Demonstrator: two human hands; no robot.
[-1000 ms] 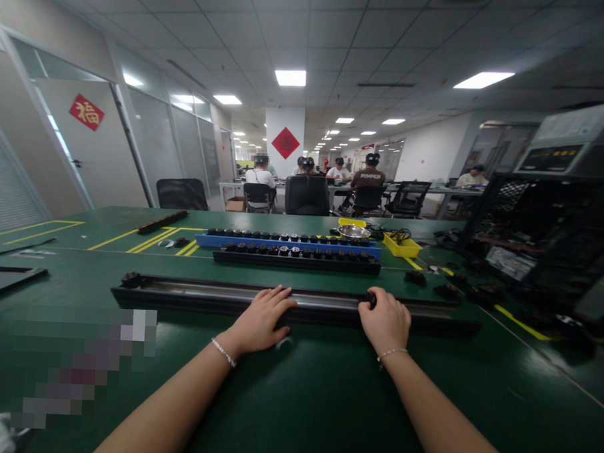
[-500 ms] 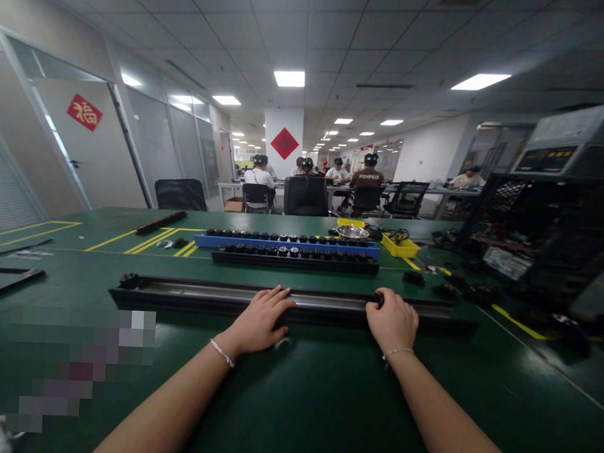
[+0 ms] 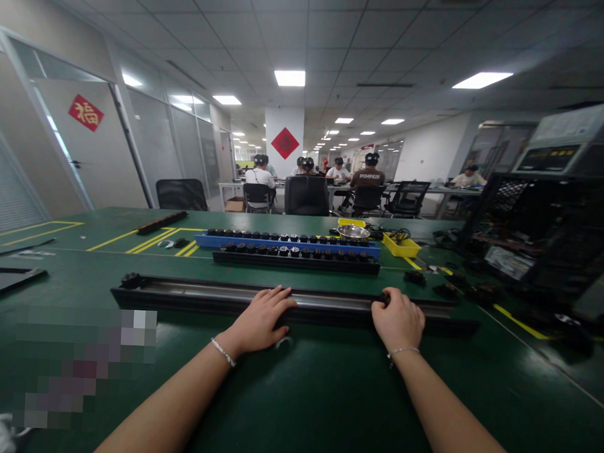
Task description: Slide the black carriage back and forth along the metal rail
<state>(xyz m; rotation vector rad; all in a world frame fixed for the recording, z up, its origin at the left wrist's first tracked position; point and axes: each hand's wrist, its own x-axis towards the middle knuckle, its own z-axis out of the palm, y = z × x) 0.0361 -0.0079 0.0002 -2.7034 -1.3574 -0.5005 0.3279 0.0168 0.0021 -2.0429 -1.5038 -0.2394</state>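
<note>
A long black rail (image 3: 189, 294) with a grey inner channel lies across the green table (image 3: 324, 401) in front of me. My left hand (image 3: 262, 320) rests flat on the rail's middle, fingers stretched out over its near edge. My right hand (image 3: 398, 322) is closed over a small black part (image 3: 381, 299) that sits in the rail's channel, to the right of the middle. Both wrists wear thin bracelets.
Behind the rail lie a black tray (image 3: 295, 259) and a blue tray (image 3: 286, 242), each with a row of black parts. A metal bowl (image 3: 352, 231) and yellow bin (image 3: 402, 245) stand further back. A dark machine frame (image 3: 542, 230) fills the right. People sit at far tables.
My right hand has slid to the right along the rail with the small black part. My left hand has stayed in place.
</note>
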